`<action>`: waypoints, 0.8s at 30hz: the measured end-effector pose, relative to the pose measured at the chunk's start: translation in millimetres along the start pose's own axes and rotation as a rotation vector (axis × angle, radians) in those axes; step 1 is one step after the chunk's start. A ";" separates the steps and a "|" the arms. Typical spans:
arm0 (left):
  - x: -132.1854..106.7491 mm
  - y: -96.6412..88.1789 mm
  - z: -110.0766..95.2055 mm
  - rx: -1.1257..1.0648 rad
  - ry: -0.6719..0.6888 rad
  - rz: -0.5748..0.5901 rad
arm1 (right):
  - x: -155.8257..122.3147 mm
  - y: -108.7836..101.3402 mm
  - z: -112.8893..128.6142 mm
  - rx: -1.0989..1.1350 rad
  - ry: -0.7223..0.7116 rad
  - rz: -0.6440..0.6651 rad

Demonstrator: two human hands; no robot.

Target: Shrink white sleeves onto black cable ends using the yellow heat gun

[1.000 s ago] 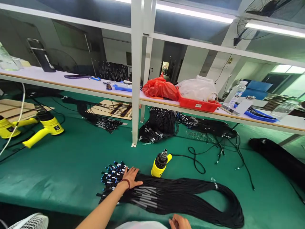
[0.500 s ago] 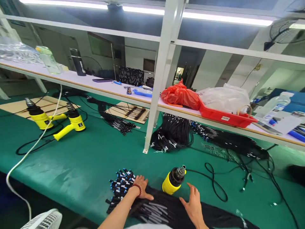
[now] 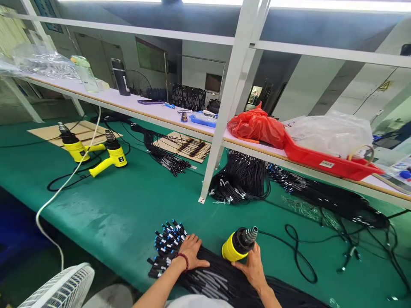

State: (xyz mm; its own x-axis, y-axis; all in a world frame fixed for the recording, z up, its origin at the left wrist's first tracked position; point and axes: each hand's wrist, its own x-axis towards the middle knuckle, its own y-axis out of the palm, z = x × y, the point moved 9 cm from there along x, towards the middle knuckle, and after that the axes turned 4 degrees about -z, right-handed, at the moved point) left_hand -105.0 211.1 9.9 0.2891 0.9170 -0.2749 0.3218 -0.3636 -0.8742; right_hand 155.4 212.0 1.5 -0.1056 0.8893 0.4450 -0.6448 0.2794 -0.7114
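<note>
Okay, right hand [image 3: 253, 269] has fingers curled round a yellow heat gun [image 3: 236, 246]; left hand [image 3: 191, 252] lies flat, fingers slightly apart, on a black cable bundle [image 3: 218, 278]. If hot, a dipping nozzle [image 3: 250, 234] could scorch it.

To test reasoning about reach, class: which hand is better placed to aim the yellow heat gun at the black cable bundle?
Probably the right hand: its fingers wrap the yellow heat gun. The left hand lies flat on the black cable bundle, beside the connector ends, apparently steadying them.
</note>
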 end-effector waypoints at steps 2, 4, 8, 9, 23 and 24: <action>0.9 0.6 0.5 0.009 0.000 0.004 | 5.0 0.7 6.6 -0.027 0.035 -0.042; 1.3 1.2 1.0 0.018 -0.003 0.010 | 10.4 3.3 10.8 -0.063 0.077 -0.062; 1.1 -1.3 0.3 0.036 -0.007 0.010 | 17.9 7.7 12.5 -0.078 0.099 -0.027; 0.9 -2.5 -0.4 0.040 -0.006 0.008 | 18.6 8.0 12.3 -0.073 0.095 -0.014; -0.1 -12.5 -6.7 0.022 0.024 -0.089 | 16.0 13.2 31.9 -0.036 0.330 -0.245; 0.2 -12.6 -6.3 0.015 0.026 -0.086 | 17.8 13.7 30.2 -0.015 0.319 -0.226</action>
State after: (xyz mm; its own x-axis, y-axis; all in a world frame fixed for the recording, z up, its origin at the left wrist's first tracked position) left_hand -103.2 214.9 23.4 0.2844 0.9399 -0.1888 0.3331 -0.2815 -0.8999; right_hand 121.8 220.7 16.1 0.2800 0.8722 0.4011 -0.6135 0.4839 -0.6240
